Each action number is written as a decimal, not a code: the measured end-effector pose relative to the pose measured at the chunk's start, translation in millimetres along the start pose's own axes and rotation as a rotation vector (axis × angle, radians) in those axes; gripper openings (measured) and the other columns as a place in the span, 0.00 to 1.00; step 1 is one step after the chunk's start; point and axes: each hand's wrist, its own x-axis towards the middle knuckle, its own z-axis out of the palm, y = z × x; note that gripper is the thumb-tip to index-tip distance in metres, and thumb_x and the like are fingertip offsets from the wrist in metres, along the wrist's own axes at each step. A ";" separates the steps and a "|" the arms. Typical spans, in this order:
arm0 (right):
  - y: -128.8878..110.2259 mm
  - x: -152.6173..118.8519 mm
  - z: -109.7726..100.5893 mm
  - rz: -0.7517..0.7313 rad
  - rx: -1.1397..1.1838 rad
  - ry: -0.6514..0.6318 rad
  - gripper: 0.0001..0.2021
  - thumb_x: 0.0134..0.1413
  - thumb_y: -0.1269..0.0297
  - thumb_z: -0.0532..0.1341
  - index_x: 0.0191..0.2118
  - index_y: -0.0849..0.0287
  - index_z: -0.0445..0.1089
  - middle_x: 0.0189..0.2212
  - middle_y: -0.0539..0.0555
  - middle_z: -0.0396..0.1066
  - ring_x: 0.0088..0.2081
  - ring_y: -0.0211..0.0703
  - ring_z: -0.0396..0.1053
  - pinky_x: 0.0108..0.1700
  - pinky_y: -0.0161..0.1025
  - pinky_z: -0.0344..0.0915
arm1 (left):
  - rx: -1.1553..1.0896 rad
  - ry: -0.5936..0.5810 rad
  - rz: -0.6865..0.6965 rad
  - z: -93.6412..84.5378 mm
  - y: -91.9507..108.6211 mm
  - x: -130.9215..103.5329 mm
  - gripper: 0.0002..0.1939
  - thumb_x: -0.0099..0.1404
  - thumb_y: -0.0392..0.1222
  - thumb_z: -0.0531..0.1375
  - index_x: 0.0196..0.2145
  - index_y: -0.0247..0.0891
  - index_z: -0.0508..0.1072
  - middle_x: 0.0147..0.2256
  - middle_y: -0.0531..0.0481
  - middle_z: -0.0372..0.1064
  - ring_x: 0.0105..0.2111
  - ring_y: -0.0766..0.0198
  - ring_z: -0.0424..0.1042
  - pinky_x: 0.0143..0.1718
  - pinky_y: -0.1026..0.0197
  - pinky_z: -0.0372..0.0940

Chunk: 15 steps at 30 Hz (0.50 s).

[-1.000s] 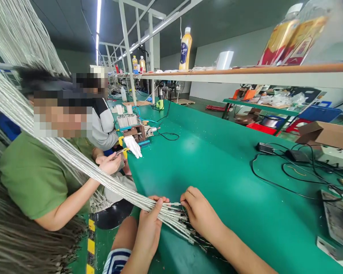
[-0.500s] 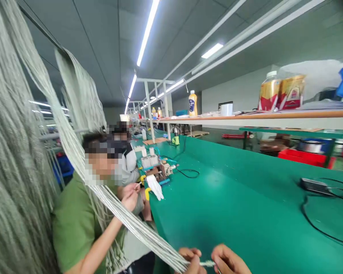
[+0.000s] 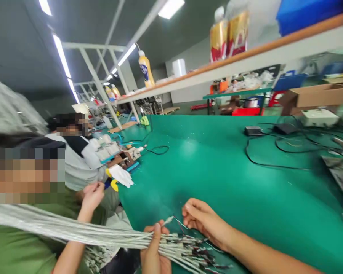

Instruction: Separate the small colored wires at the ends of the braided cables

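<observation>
Cable bundle (image 3: 117,238) is grasped by the left hand (image 3: 156,247) at six o'clock; right hand (image 3: 200,219), five o'clock, nears thin wires (image 3: 180,222), grip unclear.

Left hand (image 3: 156,249), right hand (image 3: 204,220) and right forearm (image 3: 254,245) are bare

Factory workshop: long green workbench (image 3: 211,167), bundled cables (image 3: 103,232), small bench machine (image 3: 125,158), overhead strip lights (image 3: 61,55), seated co-workers.

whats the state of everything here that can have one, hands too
left hand: closed around the cable bundle
right hand: fingers curled, off the bundle
white glove: unworn
yellow bottle: capped
cardboard box: open
ceiling light: lit
</observation>
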 end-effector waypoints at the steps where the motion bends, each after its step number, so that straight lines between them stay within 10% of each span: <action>1: 0.3 1.6 0.7 -0.010 -0.079 -0.032 0.23 0.51 0.43 0.67 0.34 0.61 0.64 0.27 0.49 0.68 0.30 0.35 0.66 0.34 0.32 0.61 | -0.015 0.004 -0.013 2.3 2.4 -2.5 0.24 0.38 0.36 0.78 0.31 0.37 0.71 0.35 0.53 0.72 0.31 0.66 0.73 0.32 0.66 0.73; 15: 10.7 5.9 -8.4 0.012 -0.373 -0.204 0.26 0.48 0.40 0.67 0.37 0.63 0.73 0.27 0.49 0.67 0.29 0.35 0.60 0.32 0.33 0.56 | -0.003 -0.115 0.012 10.4 12.1 -16.9 0.21 0.47 0.41 0.75 0.28 0.38 0.65 0.33 0.55 0.62 0.29 0.71 0.64 0.31 0.68 0.69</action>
